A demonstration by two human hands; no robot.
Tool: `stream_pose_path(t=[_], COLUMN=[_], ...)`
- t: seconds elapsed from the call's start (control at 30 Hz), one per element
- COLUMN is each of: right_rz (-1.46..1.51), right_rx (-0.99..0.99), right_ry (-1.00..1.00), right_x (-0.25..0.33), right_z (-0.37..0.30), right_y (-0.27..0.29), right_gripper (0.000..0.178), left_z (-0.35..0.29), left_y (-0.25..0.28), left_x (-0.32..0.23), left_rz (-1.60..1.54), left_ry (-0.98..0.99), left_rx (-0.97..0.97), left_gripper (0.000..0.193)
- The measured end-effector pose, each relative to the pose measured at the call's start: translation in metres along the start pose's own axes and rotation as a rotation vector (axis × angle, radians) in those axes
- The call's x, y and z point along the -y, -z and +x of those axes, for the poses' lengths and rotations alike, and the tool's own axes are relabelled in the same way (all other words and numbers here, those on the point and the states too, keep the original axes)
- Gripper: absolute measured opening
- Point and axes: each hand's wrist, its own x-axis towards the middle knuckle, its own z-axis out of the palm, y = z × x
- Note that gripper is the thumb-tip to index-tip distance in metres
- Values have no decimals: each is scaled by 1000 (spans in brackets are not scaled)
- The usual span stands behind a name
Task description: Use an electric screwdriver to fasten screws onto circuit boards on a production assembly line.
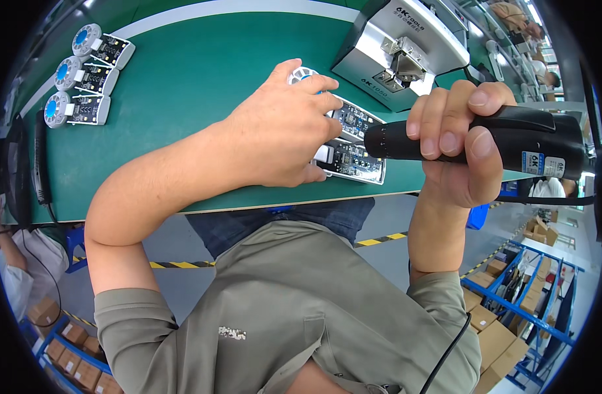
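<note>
My right hand [461,141] is wrapped round a black electric screwdriver [534,141], held nearly level with its nose pointing left. The nose reaches the right part of a white housing with a dark circuit board [361,161] on the green table; the bit's exact contact cannot be made out. My left hand [284,125] lies over this housing, fingers curled and thumb at its near edge. A second similar housing [356,120] lies just beyond, partly under my fingers. Behind my fingertips, part of a round white piece with a blue centre [302,73] shows.
Three white units with boards and round blue-centred ends [91,110] lie at the far left. A silver screw-feeder machine [370,56] stands at the back right. A black tool with a cable [41,161] lies near the left edge. Another person's arm [11,249] shows at far left.
</note>
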Motion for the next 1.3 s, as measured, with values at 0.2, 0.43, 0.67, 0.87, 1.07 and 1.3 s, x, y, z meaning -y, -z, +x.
stream_pose_path(t=[0.2,0.43,0.67,0.87,1.07,1.3], right_rz=[29,50,42,-17,-63,-267], right_rx=[-33,4,15,-16,-331,-240], right_ry=[-21,-23,-75,-80,207,248], right_x=[-4,-8,-9,-5,34,24], right_z=[0,1,6,4,30,41], right_y=[-3,-2,-3,-7,19,36], right_gripper=[31,27,21,21,19,15], left_z=[-2,-1,1,0,1,1], left_y=[-2,-2,-1,2,0,2], left_x=[-2,0,0,-2,-2,-1], left_rz=[-67,-18,-27,-76,-66,-61], left_ry=[38,8,13,42,21,40], left_rx=[1,-36,-46,31,13,36], left_gripper=[34,33,32,33,35,36])
